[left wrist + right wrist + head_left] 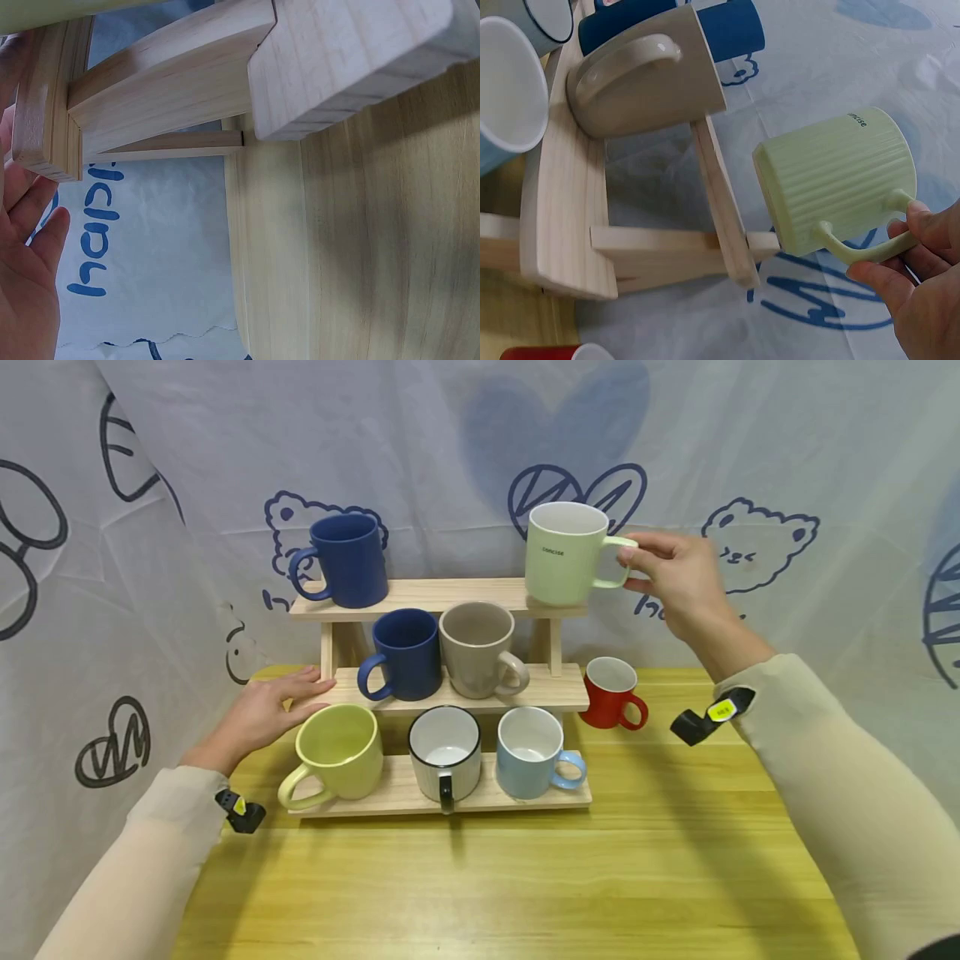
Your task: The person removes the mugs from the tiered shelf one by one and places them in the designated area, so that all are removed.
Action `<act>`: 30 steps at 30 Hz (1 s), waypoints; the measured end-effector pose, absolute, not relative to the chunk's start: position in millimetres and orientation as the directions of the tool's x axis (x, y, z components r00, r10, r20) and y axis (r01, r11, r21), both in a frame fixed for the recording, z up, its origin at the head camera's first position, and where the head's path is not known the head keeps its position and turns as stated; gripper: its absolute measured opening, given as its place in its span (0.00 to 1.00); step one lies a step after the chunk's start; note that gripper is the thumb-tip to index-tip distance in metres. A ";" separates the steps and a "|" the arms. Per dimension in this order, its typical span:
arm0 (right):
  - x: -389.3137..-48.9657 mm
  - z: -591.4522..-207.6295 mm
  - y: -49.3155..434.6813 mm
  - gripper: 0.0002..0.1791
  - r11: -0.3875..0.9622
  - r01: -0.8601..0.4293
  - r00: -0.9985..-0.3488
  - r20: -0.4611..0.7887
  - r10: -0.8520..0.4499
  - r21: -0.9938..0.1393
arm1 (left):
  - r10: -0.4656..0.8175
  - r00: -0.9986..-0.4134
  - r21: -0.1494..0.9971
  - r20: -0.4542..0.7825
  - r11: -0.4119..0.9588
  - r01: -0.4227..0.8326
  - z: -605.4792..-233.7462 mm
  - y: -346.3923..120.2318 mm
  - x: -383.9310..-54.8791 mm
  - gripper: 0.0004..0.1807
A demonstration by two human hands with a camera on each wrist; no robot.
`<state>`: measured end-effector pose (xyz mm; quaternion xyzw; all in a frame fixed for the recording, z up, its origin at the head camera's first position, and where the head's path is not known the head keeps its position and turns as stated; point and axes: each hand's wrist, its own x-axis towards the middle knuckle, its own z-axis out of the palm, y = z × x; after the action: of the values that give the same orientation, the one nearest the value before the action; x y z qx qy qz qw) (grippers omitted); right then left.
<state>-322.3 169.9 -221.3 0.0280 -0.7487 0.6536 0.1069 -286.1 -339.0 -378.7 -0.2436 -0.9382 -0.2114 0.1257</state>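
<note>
Here, a pale green mug [566, 560] held over the top shelf's [457, 593] right end

Nearest, the worktop [487, 885]; a three-tier rack [557, 647] stands farther back on it. Bottom shelf [396, 781], left end to right: yellow-green mug [348, 756], black-rimmed white mug [450, 777], light blue mug [527, 768]. Left hand [266, 714] touches the middle shelf's [555, 689] left end, fingers extended, grip loose and wide. On that board: dark blue mug [412, 660] left of centre, taupe mug [474, 652] just beside it. Red mug [606, 702] on the worktop, just off the same board's right end. Top tier: a second blue mug [356, 564] near the left end. Over the right end, the pale green mug, roughly upright; right hand [678, 577] pinches its handle [844, 251], fingers narrow. Right wrist view shows a gap along much of the base; contact at the near corner cannot be told. Behind, printed cloth [427, 427].
</note>
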 end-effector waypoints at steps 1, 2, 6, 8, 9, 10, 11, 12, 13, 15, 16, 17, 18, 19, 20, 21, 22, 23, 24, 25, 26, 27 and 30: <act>-321.7 -222.3 173.0 0.16 0.130 -0.180 -0.976 0.194 0.101 -0.975 | 0.403 -0.851 0.335 0.337 0.793 0.509 -378.6 -338.9 -286.4 0.21; -320.9 -223.4 176.2 0.16 0.130 -0.179 -0.976 0.193 0.104 -0.975 | 0.403 -0.850 0.334 0.338 0.793 0.509 -378.7 -339.0 -286.9 0.21; -317.8 -228.1 188.9 0.18 0.087 -0.167 -0.976 0.177 0.125 -0.982 | 0.406 -0.847 0.326 0.342 0.795 0.512 -379.3 -338.9 -287.9 0.22; -316.1 -230.5 195.0 0.19 0.077 -0.165 -0.974 0.174 0.142 -0.983 | 0.406 -0.847 0.323 0.342 0.796 0.512 -379.7 -339.1 -288.2 0.22; -315.4 -231.6 197.8 0.18 0.061 -0.169 -0.973 0.176 0.148 -0.984 | 0.406 -0.848 0.323 0.342 0.796 0.512 -379.7 -339.2 -288.0 0.22; -314.7 -232.8 200.6 0.18 0.049 -0.172 -0.972 0.178 0.153 -0.984 | 0.406 -0.848 0.323 0.342 0.796 0.512 -379.7 -339.2 -287.8 0.22; -314.0 -234.0 203.1 0.18 0.050 -0.176 -0.970 0.182 0.159 -0.983 | 0.406 -0.848 0.325 0.341 0.796 0.512 -379.6 -339.3 -287.4 0.22; -313.3 -235.3 205.7 0.18 0.048 -0.181 -0.969 0.187 0.163 -0.982 | 0.406 -0.848 0.324 0.341 0.796 0.511 -379.6 -339.4 -287.3 0.22; -312.6 -236.5 208.2 0.18 0.050 -0.186 -0.967 0.192 0.167 -0.981 | 0.406 -0.848 0.324 0.340 0.796 0.511 -379.7 -339.5 -287.4 0.22; -311.1 -239.1 213.0 0.18 0.050 -0.193 -0.964 0.199 0.175 -0.980 | 0.404 -0.849 0.326 0.340 0.796 0.510 -379.8 -339.6 -287.4 0.22; -310.2 -240.3 215.3 0.19 0.054 -0.195 -0.963 0.202 0.179 -0.979 | 0.404 -0.849 0.326 0.340 0.796 0.510 -379.6 -339.6 -287.4 0.22; -309.4 -241.5 217.5 0.19 0.062 -0.197 -0.962 0.205 0.182 -0.978 | 0.404 -0.850 0.327 0.339 0.796 0.509 -379.4 -339.5 -287.5 0.22; -308.5 -242.7 219.6 0.19 0.069 -0.200 -0.960 0.209 0.184 -0.977 | 0.404 -0.850 0.328 0.338 0.796 0.508 -379.3 -339.6 -287.5 0.22; -307.6 -243.9 221.5 0.19 0.079 -0.202 -0.959 0.214 0.188 -0.976 | 0.403 -0.852 0.329 0.336 0.797 0.507 -379.3 -339.6 -287.6 0.22; -306.8 -245.0 223.3 0.19 0.092 -0.203 -0.957 0.217 0.192 -0.975 | 0.402 -0.852 0.329 0.334 0.798 0.505 -379.2 -339.7 -287.5 0.22; -306.0 -246.3 225.1 0.19 0.099 -0.208 -0.955 0.224 0.194 -0.973 | 0.403 -0.852 0.328 0.333 0.798 0.506 -379.1 -339.6 -287.4 0.22; -305.1 -247.6 226.9 0.19 0.105 -0.213 -0.953 0.230 0.195 -0.971 | 0.404 -0.852 0.328 0.333 0.798 0.506 -379.0 -339.6 -287.2 0.22; -304.3 -248.9 228.7 0.18 0.109 -0.217 -0.952 0.235 0.196 -0.970 | 0.404 -0.852 0.327 0.334 0.798 0.506 -379.0 -339.6 -287.3 0.22; -303.0 -250.3 230.6 0.17 0.110 -0.219 -0.951 0.237 0.198 -0.970 | 0.404 -0.851 0.324 0.334 0.799 0.506 -379.1 -339.6 -287.4 0.22; -301.9 -251.7 232.5 0.17 0.101 -0.222 -0.951 0.239 0.199 -0.970 | 0.404 -0.851 0.323 0.335 0.799 0.506 -379.1 -339.6 -287.4 0.22; -300.7 -253.0 234.4 0.16 0.088 -0.227 -0.950 0.240 0.198 -0.970 | 0.404 -0.850 0.321 0.337 0.800 0.507 -379.1 -339.6 -287.3 0.22; -299.6 -254.3 236.4 0.15 0.069 -0.232 -0.950 0.241 0.198 -0.970 | 0.404 -0.850 0.321 0.338 0.799 0.508 -379.1 -339.6 -287.2 0.22; -296.4 -257.4 242.6 0.14 0.015 -0.238 -0.950 0.236 0.206 -0.971 | 0.403 -0.851 0.324 0.336 0.799 0.507 -379.0 -339.6 -286.8 0.22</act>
<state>-296.4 242.6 -257.4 0.0117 -0.6947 0.7016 0.1583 -286.8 -339.6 -379.0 -0.2420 -0.9400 -0.2049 0.1262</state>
